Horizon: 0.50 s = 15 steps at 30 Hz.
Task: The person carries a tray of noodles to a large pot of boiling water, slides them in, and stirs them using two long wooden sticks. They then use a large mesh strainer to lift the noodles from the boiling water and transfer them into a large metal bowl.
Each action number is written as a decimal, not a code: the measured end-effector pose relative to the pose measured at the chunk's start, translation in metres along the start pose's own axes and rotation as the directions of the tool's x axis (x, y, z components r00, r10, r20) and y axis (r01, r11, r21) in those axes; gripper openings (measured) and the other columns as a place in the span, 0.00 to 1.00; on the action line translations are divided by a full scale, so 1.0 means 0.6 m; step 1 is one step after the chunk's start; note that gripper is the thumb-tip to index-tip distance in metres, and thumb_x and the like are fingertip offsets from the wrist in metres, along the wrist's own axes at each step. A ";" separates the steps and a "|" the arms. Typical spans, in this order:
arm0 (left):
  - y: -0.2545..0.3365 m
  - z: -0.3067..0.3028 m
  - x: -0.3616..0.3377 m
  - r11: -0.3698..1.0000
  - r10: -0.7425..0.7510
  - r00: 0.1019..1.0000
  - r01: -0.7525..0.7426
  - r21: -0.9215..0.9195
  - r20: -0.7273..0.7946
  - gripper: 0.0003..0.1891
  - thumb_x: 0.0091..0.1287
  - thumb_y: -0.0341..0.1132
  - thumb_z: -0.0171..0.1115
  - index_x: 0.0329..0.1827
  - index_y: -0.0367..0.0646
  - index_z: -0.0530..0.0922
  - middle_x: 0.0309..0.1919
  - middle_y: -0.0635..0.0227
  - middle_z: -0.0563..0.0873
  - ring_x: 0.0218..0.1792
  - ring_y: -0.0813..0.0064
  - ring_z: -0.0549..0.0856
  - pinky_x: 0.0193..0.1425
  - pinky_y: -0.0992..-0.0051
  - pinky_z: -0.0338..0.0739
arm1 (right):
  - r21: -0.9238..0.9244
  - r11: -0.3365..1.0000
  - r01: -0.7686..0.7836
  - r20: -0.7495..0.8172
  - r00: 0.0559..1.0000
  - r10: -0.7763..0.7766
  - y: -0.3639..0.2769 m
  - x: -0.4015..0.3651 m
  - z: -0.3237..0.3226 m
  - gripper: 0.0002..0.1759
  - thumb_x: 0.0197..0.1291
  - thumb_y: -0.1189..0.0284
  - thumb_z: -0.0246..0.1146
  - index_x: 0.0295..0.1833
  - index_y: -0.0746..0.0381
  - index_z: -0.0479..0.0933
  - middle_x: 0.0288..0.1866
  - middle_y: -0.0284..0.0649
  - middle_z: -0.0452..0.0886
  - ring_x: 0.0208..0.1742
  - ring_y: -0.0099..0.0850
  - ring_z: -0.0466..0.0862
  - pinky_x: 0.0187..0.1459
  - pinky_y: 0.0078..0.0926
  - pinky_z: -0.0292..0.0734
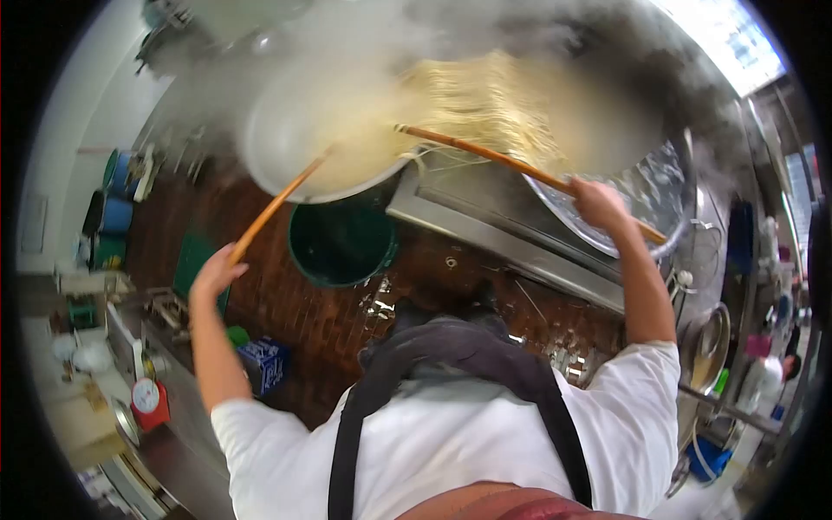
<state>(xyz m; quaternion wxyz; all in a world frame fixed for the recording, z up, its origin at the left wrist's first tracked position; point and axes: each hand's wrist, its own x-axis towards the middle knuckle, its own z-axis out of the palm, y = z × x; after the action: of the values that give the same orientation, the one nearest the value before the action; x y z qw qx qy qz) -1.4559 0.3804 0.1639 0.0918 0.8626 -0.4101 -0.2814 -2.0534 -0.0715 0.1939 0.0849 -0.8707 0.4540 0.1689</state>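
Note:
My left hand is closed round the lower end of a wooden stick, whose tip reaches into a wide white bowl veiled in steam. Around a second, longer stick, my right hand is wrapped near its right part. A broad sheet of pale noodles stretches behind the longer stick, from the bowl side toward a large metal pot of bubbling water. Some strands hang by the stick's left end. Steam hides much of the bowl's contents and the noodles' far edge.
A steel counter edge runs between bowl and pot. Below the bowl stands a dark green tub on the wet brown floor. A blue box and a red scale are at the left; a metal strainer is at the right.

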 end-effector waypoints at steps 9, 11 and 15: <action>0.371 0.028 -0.067 0.969 0.131 0.980 -0.158 -0.189 -0.148 0.22 0.67 0.34 0.66 0.63 0.40 0.74 0.41 0.69 0.80 0.39 0.74 0.79 0.44 0.72 0.76 | 0.520 0.801 -0.296 -0.065 0.921 0.383 0.566 -0.167 0.032 0.14 0.62 0.81 0.63 0.53 0.64 0.77 0.37 0.35 0.77 0.39 0.29 0.76 0.45 0.27 0.75; 0.519 0.112 -0.029 0.888 0.020 0.981 0.071 -0.455 0.192 0.19 0.69 0.35 0.65 0.61 0.42 0.74 0.30 0.74 0.76 0.21 0.85 0.71 0.21 0.77 0.65 | 0.306 0.889 -0.341 -0.189 0.893 0.408 0.616 -0.144 0.003 0.15 0.60 0.81 0.60 0.53 0.64 0.78 0.40 0.48 0.84 0.42 0.43 0.83 0.48 0.37 0.77; 0.728 0.239 0.033 0.672 0.144 0.767 0.388 -0.631 0.625 0.16 0.74 0.37 0.63 0.59 0.45 0.71 0.22 0.77 0.69 0.12 0.84 0.65 0.14 0.77 0.59 | 0.150 0.878 -0.455 -0.098 0.876 0.471 0.707 -0.022 -0.043 0.11 0.60 0.78 0.59 0.48 0.62 0.79 0.44 0.55 0.84 0.48 0.54 0.83 0.49 0.46 0.77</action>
<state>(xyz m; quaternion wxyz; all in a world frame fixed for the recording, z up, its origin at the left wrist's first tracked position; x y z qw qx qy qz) -1.8127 0.0933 0.2077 0.2648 0.6332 -0.2059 -0.6975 -2.4024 -0.3126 0.2251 0.0647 -0.7389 0.6635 0.0984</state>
